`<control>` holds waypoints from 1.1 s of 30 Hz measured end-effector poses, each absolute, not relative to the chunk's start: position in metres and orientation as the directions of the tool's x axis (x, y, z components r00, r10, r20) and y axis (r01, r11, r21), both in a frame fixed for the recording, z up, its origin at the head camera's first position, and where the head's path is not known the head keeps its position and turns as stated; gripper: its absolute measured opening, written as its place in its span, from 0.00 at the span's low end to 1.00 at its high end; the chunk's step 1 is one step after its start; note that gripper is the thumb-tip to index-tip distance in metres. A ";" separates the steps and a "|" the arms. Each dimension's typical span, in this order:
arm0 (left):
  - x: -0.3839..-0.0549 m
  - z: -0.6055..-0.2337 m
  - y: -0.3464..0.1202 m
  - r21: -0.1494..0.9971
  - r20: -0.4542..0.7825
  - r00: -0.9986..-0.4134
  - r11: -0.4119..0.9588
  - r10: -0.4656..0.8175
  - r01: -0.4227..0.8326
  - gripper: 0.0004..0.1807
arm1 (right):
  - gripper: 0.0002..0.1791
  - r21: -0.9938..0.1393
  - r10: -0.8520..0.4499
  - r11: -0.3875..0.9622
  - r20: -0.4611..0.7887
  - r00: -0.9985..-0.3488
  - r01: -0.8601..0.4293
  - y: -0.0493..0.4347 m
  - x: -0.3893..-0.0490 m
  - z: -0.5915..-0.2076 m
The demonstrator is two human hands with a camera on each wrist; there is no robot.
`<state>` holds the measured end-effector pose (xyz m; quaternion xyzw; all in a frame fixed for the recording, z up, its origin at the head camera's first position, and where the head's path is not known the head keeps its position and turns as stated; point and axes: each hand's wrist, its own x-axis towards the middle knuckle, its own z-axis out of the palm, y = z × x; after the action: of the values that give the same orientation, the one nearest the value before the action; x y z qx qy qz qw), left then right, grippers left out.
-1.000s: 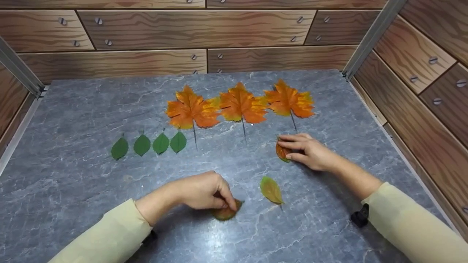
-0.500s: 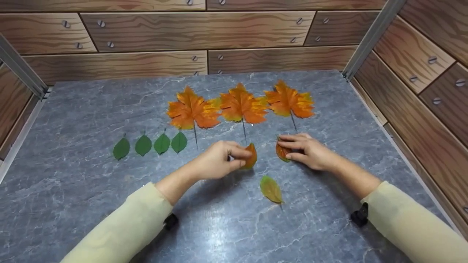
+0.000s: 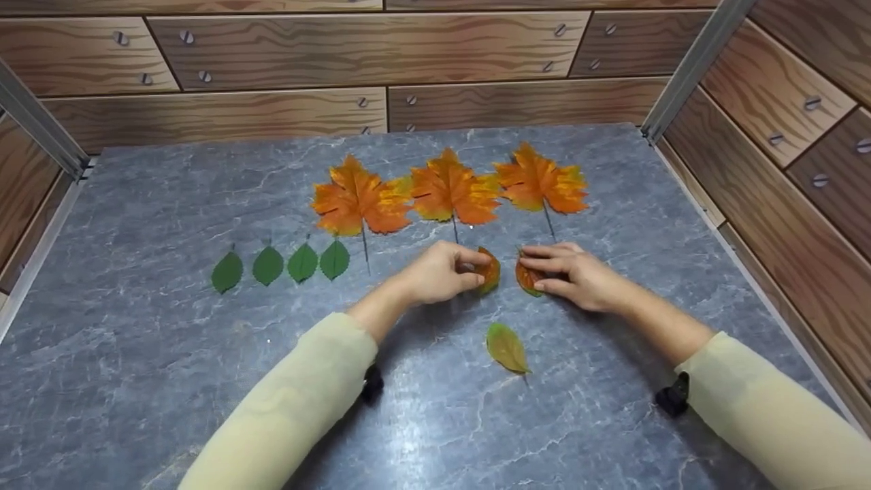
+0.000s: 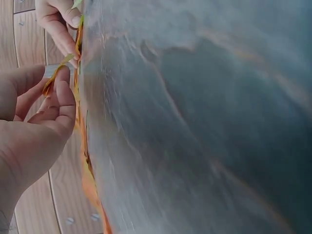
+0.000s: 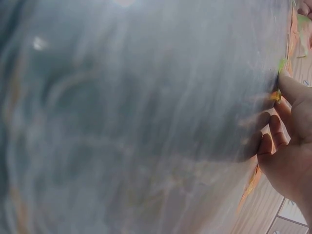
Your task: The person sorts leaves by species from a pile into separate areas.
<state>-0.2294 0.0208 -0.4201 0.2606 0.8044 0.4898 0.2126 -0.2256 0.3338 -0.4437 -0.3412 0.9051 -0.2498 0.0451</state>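
In the head view my left hand point(image 3: 439, 272) pinches a small orange-green leaf point(image 3: 488, 271) between thumb and fingers. The left wrist view shows that leaf point(image 4: 57, 75) tilted and held above the tabletop. Just right of it, my right hand point(image 3: 582, 278) rests on a second orange-red leaf point(image 3: 527, 275) lying on the table. Its fingertips touch that leaf's upper part and the thumb its lower edge, fingers fairly straight. The two leaves are a short gap apart. Closer to me lies a yellow-green leaf point(image 3: 507, 348), untouched by either hand.
Three large orange maple leaves point(image 3: 360, 197) with dark stems lie in a row behind the hands. Several small green leaves point(image 3: 303, 262) line up at the left. The grey marbled table point(image 3: 170, 381) is bounded by wood-patterned walls point(image 3: 367, 51).
My left hand has lifted its leaf off the table near me and carried it away and rightward, beside the right hand's leaf. My right hand has stayed in place.
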 end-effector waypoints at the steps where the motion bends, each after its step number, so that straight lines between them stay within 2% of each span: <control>1: -0.230 -0.421 0.023 0.902 -0.092 -0.771 0.381 0.630 0.204 0.21 | 0.26 -0.482 -0.642 0.640 0.093 -0.761 -0.599 0.334 -0.225 -0.443; 10: -0.230 -0.427 0.037 0.923 -0.126 -0.760 0.357 0.637 0.146 0.23 | 0.26 -0.481 -0.641 0.641 0.091 -0.762 -0.598 0.333 -0.226 -0.444; 15: -0.230 -0.429 0.039 0.919 -0.124 -0.764 0.364 0.633 0.153 0.23 | 0.26 -0.482 -0.641 0.643 0.086 -0.762 -0.595 0.333 -0.226 -0.443; 33: -0.228 -0.428 0.028 0.937 -0.068 -0.707 0.289 0.704 0.197 0.30 | 0.26 -0.490 -0.640 0.639 0.088 -0.764 -0.592 0.333 -0.225 -0.442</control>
<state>-0.2278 0.0282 -0.4285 0.2946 0.7647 0.5184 0.2444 -0.2247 0.3327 -0.4422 -0.3407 0.9042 -0.2534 0.0467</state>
